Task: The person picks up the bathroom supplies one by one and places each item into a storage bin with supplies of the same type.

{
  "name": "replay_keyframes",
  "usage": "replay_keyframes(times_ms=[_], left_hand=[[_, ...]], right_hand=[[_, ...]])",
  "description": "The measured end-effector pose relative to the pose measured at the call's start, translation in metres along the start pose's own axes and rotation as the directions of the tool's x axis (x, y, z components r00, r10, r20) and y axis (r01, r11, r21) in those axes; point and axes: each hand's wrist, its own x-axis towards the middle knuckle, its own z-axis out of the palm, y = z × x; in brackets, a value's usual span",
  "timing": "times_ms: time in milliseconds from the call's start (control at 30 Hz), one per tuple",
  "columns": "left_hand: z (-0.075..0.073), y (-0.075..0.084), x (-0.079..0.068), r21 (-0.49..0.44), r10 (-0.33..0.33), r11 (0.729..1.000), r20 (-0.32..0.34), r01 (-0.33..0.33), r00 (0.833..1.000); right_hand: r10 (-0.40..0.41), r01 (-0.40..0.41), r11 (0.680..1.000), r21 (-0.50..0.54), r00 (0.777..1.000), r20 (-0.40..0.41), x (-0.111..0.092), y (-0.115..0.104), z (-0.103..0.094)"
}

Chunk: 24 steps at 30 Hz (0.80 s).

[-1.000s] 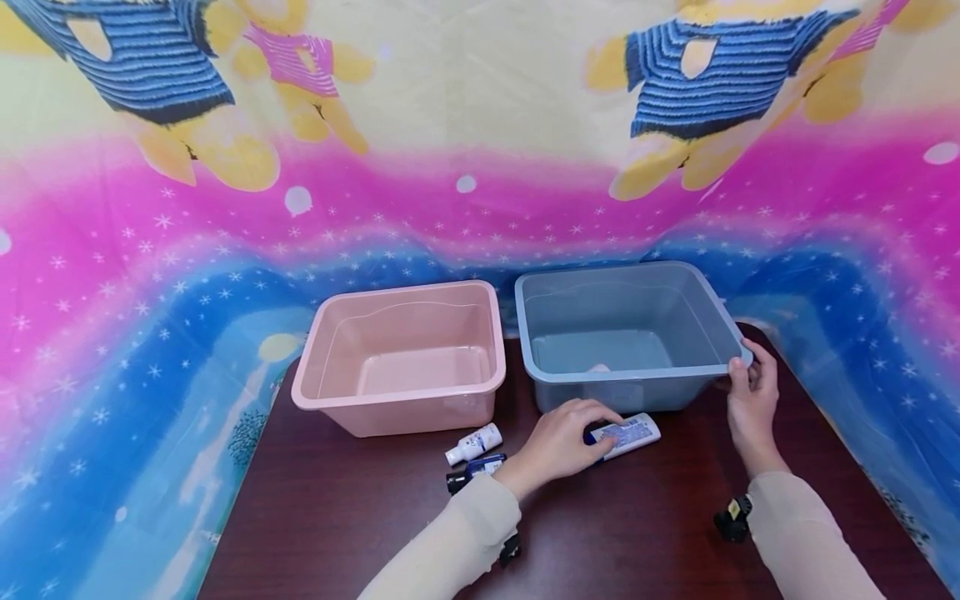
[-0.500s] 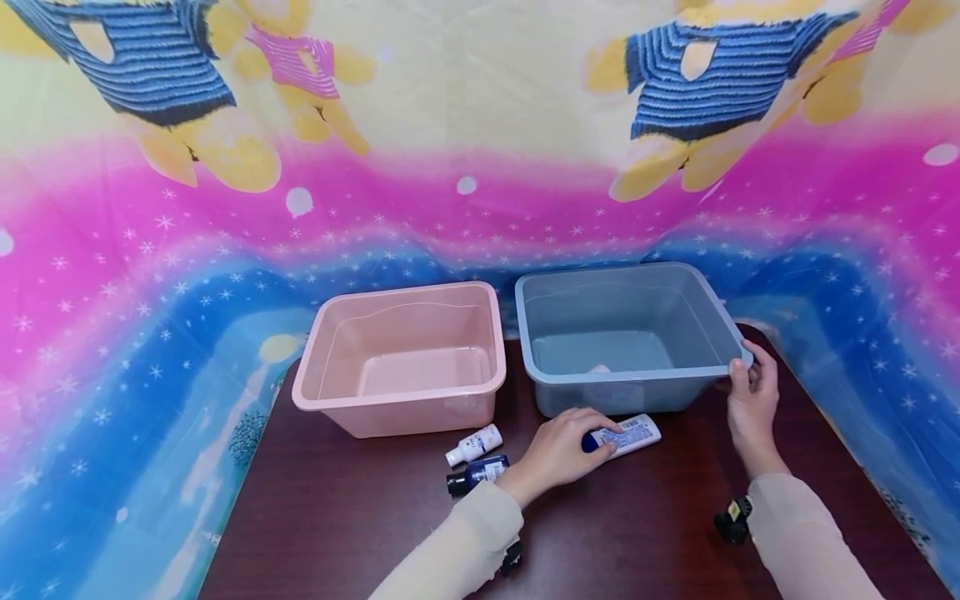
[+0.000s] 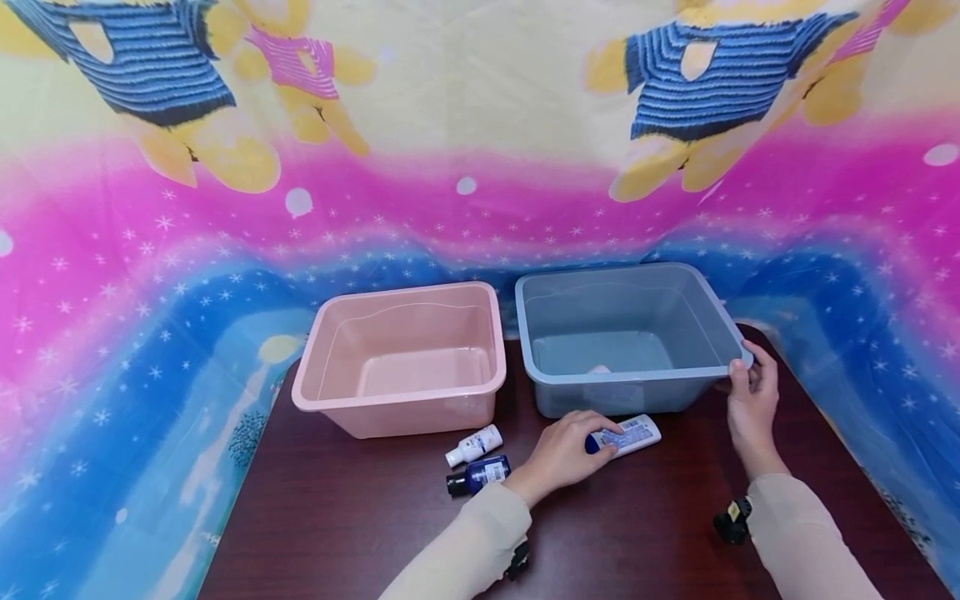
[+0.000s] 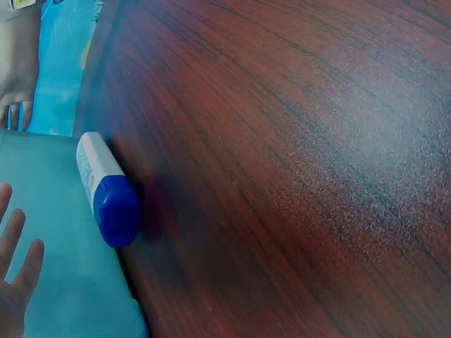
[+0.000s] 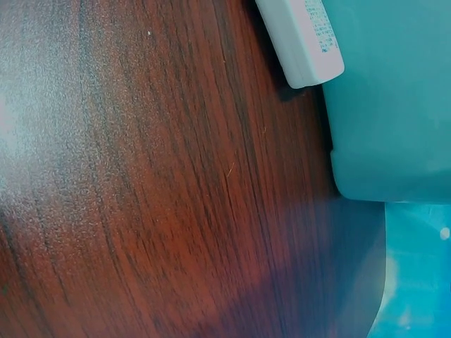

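Observation:
In the head view a white bottle with a blue cap (image 3: 633,433) lies on the table against the front of a grey-blue plastic bin (image 3: 622,396). My left hand (image 3: 558,454) is over its cap end, thumb on the near side and fingers on the far side. The left wrist view shows the left fingers (image 4: 28,271) spread, apart from the bottle (image 4: 106,172). My right hand (image 3: 753,408) holds the bin's front right corner by the rim. In the right wrist view that hand is out of sight, and only the bottle's white base (image 5: 310,60) shows.
Left of the bin stands a pink plastic bin (image 3: 397,404). In front of it lie a small white bottle (image 3: 476,444) and a dark blue bottle with a black cap (image 3: 483,475). A small pale thing (image 3: 598,368) lies inside the grey-blue bin. A printed cloth (image 3: 465,225) hangs behind.
My left forearm has shifted slightly right and uncovered more of the dark blue bottle. The left fingers have drawn a little closer around the cap end. My right hand has stayed on the rim.

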Motion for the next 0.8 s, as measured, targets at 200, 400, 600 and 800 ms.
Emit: replay_keyframes(times_ms=[200, 400, 600, 800], left_hand=[[0.007, 0.001, 0.004, 0.004, -0.031, 1.000, 0.017, 0.031, 0.999], [0.013, 0.003, 0.007, 0.005, -0.071, 0.997, 0.027, 0.071, 0.997], [0.019, 0.000, 0.011, 0.036, -0.081, 0.996, 0.031, 0.080, 0.996], [0.028, -0.004, 0.013, 0.050, -0.105, 0.993, 0.032, 0.103, 0.994]], right_hand=[[-0.001, 0.001, 1.000, -0.009, 1.000, -0.001, -0.003, -0.005, 0.002], [-0.006, 0.006, 1.000, 0.005, 1.000, 0.001, -0.002, -0.003, 0.001], [-0.033, 0.033, 0.999, -0.001, 0.999, 0.017, -0.004, -0.008, 0.003], [-0.024, 0.024, 0.999, 0.024, 1.000, 0.017, -0.005, -0.010, 0.004]])
